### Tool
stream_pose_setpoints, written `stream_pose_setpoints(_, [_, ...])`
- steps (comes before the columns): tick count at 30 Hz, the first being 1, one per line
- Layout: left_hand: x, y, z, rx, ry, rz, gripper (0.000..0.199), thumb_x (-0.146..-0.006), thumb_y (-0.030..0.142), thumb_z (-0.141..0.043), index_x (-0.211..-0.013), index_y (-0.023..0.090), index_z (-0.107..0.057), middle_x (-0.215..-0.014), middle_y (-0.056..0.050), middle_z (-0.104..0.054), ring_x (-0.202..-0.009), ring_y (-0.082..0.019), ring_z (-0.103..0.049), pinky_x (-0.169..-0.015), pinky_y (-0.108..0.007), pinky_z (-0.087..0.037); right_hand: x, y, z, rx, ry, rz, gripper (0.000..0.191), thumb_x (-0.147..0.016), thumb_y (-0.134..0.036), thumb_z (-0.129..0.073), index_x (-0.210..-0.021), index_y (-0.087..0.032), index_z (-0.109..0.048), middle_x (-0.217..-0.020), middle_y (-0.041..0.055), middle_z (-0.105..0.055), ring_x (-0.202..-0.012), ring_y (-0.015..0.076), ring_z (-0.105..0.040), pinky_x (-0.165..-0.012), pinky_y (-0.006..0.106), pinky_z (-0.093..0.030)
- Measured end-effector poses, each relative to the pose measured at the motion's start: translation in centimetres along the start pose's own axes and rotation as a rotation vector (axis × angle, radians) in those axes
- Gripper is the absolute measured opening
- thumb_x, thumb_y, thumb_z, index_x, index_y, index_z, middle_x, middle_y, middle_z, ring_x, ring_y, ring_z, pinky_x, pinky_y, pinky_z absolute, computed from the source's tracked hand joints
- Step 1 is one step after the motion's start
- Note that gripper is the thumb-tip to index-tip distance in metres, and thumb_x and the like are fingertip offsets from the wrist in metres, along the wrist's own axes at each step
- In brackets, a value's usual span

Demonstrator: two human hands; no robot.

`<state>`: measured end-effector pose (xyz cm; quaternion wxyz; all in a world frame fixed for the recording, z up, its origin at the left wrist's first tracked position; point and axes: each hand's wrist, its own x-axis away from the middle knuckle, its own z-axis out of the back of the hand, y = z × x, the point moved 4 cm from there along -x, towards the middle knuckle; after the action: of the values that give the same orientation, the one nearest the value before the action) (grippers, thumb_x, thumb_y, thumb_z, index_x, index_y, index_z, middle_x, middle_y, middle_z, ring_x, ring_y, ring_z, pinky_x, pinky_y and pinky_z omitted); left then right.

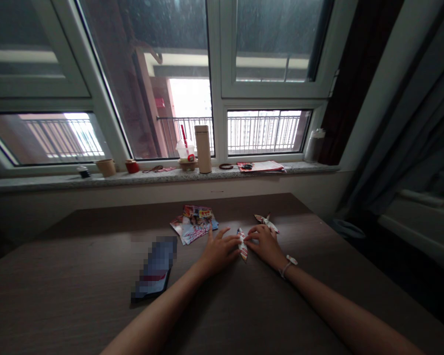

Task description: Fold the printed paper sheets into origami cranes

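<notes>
Both forearms enter from the bottom edge of the frame and converge right of centre, above a dark brown table (77,261) with a faint wood grain. The left hand (219,252) is palm down and partly open: the outer fingers are spread towards the top of the frame, while the inner fingers and thumb reach the left edge of a folded paper (242,246). Whether these digits pinch it or only rest against it cannot be told. The right hand (265,245) is more curled, wrist bent inwards, with thumb and forefinger brought together on the paper's right edge. A thin pale bracelet (288,264) with a white ornament circles the right wrist.

The folded paper lies right of centre, between the hands: a narrow, flat form, pointed at its lower end, white with red print. A second folded paper (268,223), with several pointed arms, lies just beyond the right hand. Glossy, brightly printed sheets (196,224) lie fanned and overlapping beyond the left hand. At centre left is a dark, long object (155,271), mostly obscured by pixelation.

Along the upper middle runs a speckled stone sill (163,178). It bears a smooth beige flask (203,150), upright, a clear cup (185,151) with a red straw and, further left, a brown tapered cup (106,168).
</notes>
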<state>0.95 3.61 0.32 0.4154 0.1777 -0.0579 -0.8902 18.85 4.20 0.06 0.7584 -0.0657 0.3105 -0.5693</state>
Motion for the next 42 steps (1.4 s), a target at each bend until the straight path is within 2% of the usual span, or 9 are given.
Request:
stream_pose_setpoints(6, [0.22,0.03,-0.12,-0.101,0.048,0.003,0.038,-0.095,0.043,-0.051,-0.133,0.043,-0.055,-0.131,0.001,-0.064,-0.134,-0.029,-0.042,-0.115,-0.07,-0.002,0.09,0.07,-0.14,-0.048,-0.04,-0.024,0.013,-0.085,-0.04,-0.065,-0.086,-0.033,-0.077,-0.105,0.0011,-0.067,-0.112,0.0242,-0.051,-0.107,0.05,-0.023])
stream_pose_setpoints(10, [0.34,0.23,0.1,-0.155,0.074,0.032,0.033,-0.096,0.04,-0.051,-0.127,0.046,-0.059,-0.137,0.002,-0.059,-0.136,-0.031,-0.038,-0.113,-0.074,-0.002,0.15,-0.09,-0.07,-0.051,-0.054,-0.039,0.013,-0.083,-0.042,-0.067,-0.087,-0.034,-0.077,-0.107,0.001,-0.066,-0.112,0.0244,-0.05,-0.107,0.05,-0.024])
stream_pose_setpoints(14, [0.32,0.39,0.41,-0.201,0.098,0.141,0.028,-0.094,0.042,-0.053,-0.119,0.05,-0.064,-0.149,0.002,-0.046,-0.14,-0.035,-0.032,-0.107,-0.08,-0.005,0.1,-0.18,-0.09,-0.055,-0.069,-0.058,0.014,-0.083,-0.042,-0.067,-0.086,-0.032,-0.077,-0.107,0.0014,-0.065,-0.112,0.0242,-0.05,-0.107,0.049,-0.024])
stream_pose_setpoints(16, [0.27,0.4,0.42,-0.225,0.113,0.208,0.027,-0.092,0.044,-0.055,-0.117,0.049,-0.066,-0.149,-0.002,-0.045,-0.14,-0.037,-0.033,-0.106,-0.08,-0.007,0.07,-0.21,-0.11,-0.056,-0.076,-0.063,0.014,-0.083,-0.042,-0.067,-0.085,-0.032,-0.076,-0.108,0.0016,-0.065,-0.112,0.0245,-0.05,-0.107,0.049,-0.024])
stream_pose_setpoints(19, [0.25,0.5,0.29,-0.245,0.137,0.24,0.029,-0.092,0.045,-0.055,-0.119,0.047,-0.065,-0.147,-0.005,-0.045,-0.14,-0.036,-0.032,-0.107,-0.079,-0.007,0.08,-0.27,-0.11,-0.043,-0.081,-0.063,0.013,-0.083,-0.042,-0.067,-0.085,-0.032,-0.076,-0.108,0.0015,-0.064,-0.114,0.0247,-0.048,-0.108,0.05,-0.022])
stream_pose_setpoints(29, [0.44,0.08,0.08,-0.141,0.133,0.284,0.035,-0.087,0.044,-0.06,-0.121,0.051,-0.063,-0.15,-0.002,-0.043,-0.141,-0.041,-0.028,-0.107,-0.078,0.002,0.12,-0.4,-0.21,-0.008,-0.063,-0.041,0.013,-0.082,-0.041,-0.068,-0.084,-0.031,-0.076,-0.108,0.002,-0.065,-0.118,0.026,-0.046,-0.106,0.05,-0.024])
stream_pose_setpoints(35, [0.21,-0.21,-0.1,-0.1,0.108,0.347,0.034,-0.086,0.048,-0.059,-0.119,0.052,-0.064,-0.149,-0.003,-0.044,-0.14,-0.043,-0.028,-0.105,-0.08,-0.001,0.05,-0.37,-0.2,-0.005,-0.086,-0.049,0.016,-0.084,-0.043,-0.065,-0.085,-0.031,-0.076,-0.11,0.0027,-0.064,-0.118,0.0263,-0.045,-0.107,0.051,-0.022])
stream_pose_setpoints(39, [0.5,0.16,0.0,-0.102,0.088,0.337,0.038,-0.088,0.047,-0.057,-0.126,0.053,-0.058,-0.151,-0.003,-0.041,-0.142,-0.042,-0.025,-0.104,-0.081,-0.003,0.19,-0.58,-0.24,-0.01,-0.082,-0.054,0.017,-0.084,-0.043,-0.064,-0.087,-0.03,-0.075,-0.11,0.0028,-0.064,-0.118,0.0266,-0.045,-0.106,0.049,-0.024])
stream_pose_setpoints(42, [0.56,0.28,0.04,-0.082,0.074,0.329,0.037,-0.089,0.044,-0.058,-0.125,0.051,-0.06,-0.153,-0.004,-0.038,-0.143,-0.039,-0.025,-0.105,-0.08,-0.004,0.4,-0.81,-0.26,-0.029,-0.063,-0.074,0.016,-0.085,-0.039,-0.063,-0.093,-0.03,-0.073,-0.109,0.0033,-0.063,-0.116,0.026,-0.046,-0.105,0.048,-0.026])
